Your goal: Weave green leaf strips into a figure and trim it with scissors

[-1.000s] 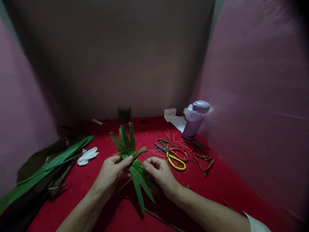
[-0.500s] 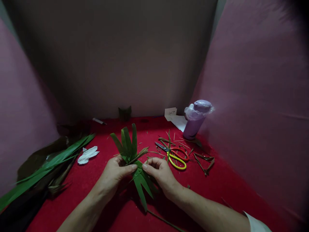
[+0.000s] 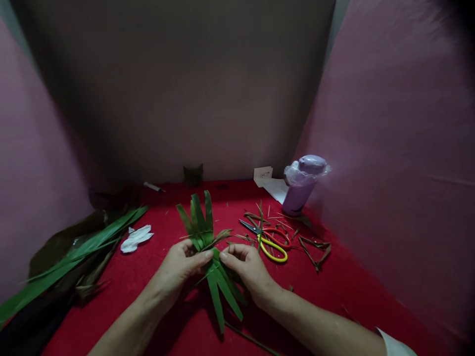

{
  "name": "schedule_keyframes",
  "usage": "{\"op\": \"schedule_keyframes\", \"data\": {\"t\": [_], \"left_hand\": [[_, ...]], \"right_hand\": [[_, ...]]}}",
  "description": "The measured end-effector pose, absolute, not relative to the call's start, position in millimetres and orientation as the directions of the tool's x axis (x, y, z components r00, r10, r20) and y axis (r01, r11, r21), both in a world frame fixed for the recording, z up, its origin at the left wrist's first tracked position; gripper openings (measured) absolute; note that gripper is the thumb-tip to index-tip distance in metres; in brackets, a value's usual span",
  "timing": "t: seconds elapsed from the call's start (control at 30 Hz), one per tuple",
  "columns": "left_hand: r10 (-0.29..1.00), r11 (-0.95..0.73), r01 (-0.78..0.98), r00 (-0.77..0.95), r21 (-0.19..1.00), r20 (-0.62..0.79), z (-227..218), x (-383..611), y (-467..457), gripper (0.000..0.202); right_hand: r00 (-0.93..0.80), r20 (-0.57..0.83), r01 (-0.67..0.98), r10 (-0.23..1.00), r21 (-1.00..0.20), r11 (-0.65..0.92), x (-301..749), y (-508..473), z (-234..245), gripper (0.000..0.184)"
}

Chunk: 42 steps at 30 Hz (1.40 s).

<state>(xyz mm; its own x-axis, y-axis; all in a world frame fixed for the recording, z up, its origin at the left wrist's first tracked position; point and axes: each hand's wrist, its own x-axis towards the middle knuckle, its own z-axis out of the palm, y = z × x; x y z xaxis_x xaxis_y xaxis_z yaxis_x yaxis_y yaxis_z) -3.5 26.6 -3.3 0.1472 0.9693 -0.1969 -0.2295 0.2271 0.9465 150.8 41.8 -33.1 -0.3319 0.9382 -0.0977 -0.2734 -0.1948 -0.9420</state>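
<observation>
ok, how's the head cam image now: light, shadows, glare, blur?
Head view: dim overall, upper right corner black. Head view: dark shadow on the red surface below the left hand. Head view: small pale glints on the plastic wrap. Head view: green leaf strips slightly soft, no obvious motion blur.

The person's right arm wears a pale, off-white cloth sleeve (image 3: 394, 344), which shows at the lower right of the frame as a small wedge cut off by the bottom edge. Its hem is a clean, slightly slanting line across the arm, and the visible fabric looks plain and light. Beyond the hem, the bare right forearm (image 3: 319, 316) is smooth and tapers to the wrist. The bare left forearm (image 3: 133, 316), at the lower left, narrows likewise. The ungloved left hand (image 3: 181, 264) and ungloved right hand (image 3: 248, 269) have rounded thumb tips.
</observation>
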Motion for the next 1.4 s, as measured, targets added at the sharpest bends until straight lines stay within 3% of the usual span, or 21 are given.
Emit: {"op": "schedule_keyframes", "data": {"t": [0.23,0.33,0.57,0.7,0.87,1.03,1.4], "left_hand": [[0.910,0.365,-0.033,0.222,0.930,-0.349,-5.6,-9.5,26.5,0.033],[0.904,0.359,0.016,0.243,0.933,-0.352,-9.9,-11.7,28.3,0.031],[0.917,0.366,-0.020,0.179,0.930,-0.357,-16.2,-5.7,31.1,0.021],[0.922,0.353,-0.023,0.179,0.935,-0.344,-19.5,-0.7,31.2,0.023],[0.891,0.428,-0.026,0.177,0.903,-0.417,-18.4,-0.8,31.9,0.029],[0.891,0.421,0.112,0.134,0.900,-0.434,-15.0,-1.5,29.8,0.036],[0.878,0.402,0.275,0.154,0.874,-0.452,-18.1,-0.6,30.4,0.030]], "right_hand": [[-0.234,-0.089,-0.285,0.968,-0.946,-0.155,154.8,49.0,-36.0,0.029],[-0.224,-0.110,-0.285,0.968,-0.943,-0.173,156.3,50.4,-38.0,0.030],[-0.431,-0.264,-0.271,0.863,-0.874,-0.403,157.6,47.5,-33.3,0.037],[-0.479,-0.373,-0.292,0.795,-0.787,-0.544,157.9,48.7,-30.9,0.027],[-0.395,-0.422,-0.295,0.816,-0.783,-0.548,156.2,50.5,-34.6,0.018],[-0.345,-0.453,-0.279,0.822,-0.787,-0.551,156.2,50.5,-33.4,0.010],[-0.443,-0.528,-0.196,0.725,-0.732,-0.653,160.6,56.0,-25.4,0.006]]}}
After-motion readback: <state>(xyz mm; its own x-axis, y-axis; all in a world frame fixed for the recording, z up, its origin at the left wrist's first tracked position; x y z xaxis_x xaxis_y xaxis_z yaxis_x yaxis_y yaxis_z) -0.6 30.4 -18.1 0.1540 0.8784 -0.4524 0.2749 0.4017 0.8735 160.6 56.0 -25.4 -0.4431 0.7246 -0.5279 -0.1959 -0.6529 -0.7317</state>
